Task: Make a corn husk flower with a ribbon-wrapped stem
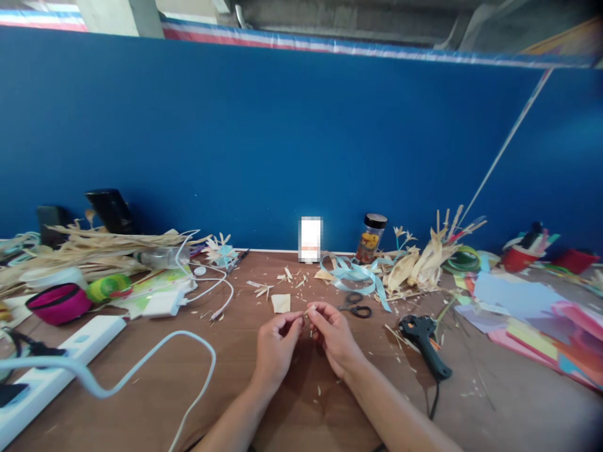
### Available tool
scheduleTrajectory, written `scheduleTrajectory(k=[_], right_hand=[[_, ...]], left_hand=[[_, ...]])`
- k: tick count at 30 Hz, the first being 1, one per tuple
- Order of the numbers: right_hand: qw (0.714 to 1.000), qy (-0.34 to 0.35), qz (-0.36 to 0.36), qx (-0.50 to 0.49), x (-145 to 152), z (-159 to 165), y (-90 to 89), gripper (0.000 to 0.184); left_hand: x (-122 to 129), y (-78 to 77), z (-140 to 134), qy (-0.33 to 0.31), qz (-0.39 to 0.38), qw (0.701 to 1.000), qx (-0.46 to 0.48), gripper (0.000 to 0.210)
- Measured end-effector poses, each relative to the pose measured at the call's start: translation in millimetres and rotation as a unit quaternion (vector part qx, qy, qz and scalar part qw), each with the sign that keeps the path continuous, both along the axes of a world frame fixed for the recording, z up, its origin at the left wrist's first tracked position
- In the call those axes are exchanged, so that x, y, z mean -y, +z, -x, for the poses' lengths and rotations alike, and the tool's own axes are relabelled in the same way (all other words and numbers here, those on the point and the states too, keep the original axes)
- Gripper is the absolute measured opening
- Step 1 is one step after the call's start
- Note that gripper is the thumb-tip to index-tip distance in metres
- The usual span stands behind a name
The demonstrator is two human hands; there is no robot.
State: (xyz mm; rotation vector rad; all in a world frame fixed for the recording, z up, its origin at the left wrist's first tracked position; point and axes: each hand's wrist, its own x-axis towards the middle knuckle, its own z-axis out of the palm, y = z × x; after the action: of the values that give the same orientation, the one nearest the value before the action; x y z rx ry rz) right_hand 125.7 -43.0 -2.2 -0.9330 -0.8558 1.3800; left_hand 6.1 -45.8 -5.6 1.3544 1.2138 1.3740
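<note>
Over the middle of the brown table, my left hand (279, 346) and my right hand (333, 336) meet at the fingertips. Both are closed in a pinch on a small, thin, straw-coloured piece (306, 312), perhaps a bit of dried husk; its exact shape is too small to make out. Just beyond my left hand lies a square of pale husk (281, 304). Scissors (358, 307) with dark handles lie behind my right hand, their blades partly hidden by it. To the right rests a black hot glue gun (425, 345).
Light blue ribbon (358, 275), a lidded jar (371, 238) and dried husks (417, 270) stand at the back right. Coloured paper (513, 298) spreads at far right. A power strip (70, 370), white cable (207, 351) and pink band (59, 304) occupy the left. Husk scraps (288, 275) litter the table.
</note>
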Motion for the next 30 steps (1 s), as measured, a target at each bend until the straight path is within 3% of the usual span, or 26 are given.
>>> scheduleTrajectory(k=[8, 13, 18, 25, 30], right_hand=[[0.999, 0.013, 0.039, -0.021, 1, 0, -0.5, 0.023], [0.999, 0.000, 0.024, -0.030, 0, -2, -0.6, 0.022], [0.999, 0.004, 0.021, -0.027, 0, -1, -0.7, 0.022], [1.000, 0.020, 0.009, 0.004, 1, -2, 2.6, 0.025], [0.999, 0.011, -0.014, 0.050, 0, -3, -0.2, 0.022]], left_hand=[[6, 9.8, -2, -0.005, -0.098, 0.992, -0.078, 0.017], [8, 10.7, -4, -0.018, -0.112, 0.988, -0.106, 0.017], [6, 8.7, -3, -0.017, -0.084, 0.991, -0.102, 0.019], [-2, -1.2, 0, -0.022, 0.053, 0.998, 0.033, 0.026], [-3, -2.0, -1, -0.039, 0.064, 0.996, 0.052, 0.026]])
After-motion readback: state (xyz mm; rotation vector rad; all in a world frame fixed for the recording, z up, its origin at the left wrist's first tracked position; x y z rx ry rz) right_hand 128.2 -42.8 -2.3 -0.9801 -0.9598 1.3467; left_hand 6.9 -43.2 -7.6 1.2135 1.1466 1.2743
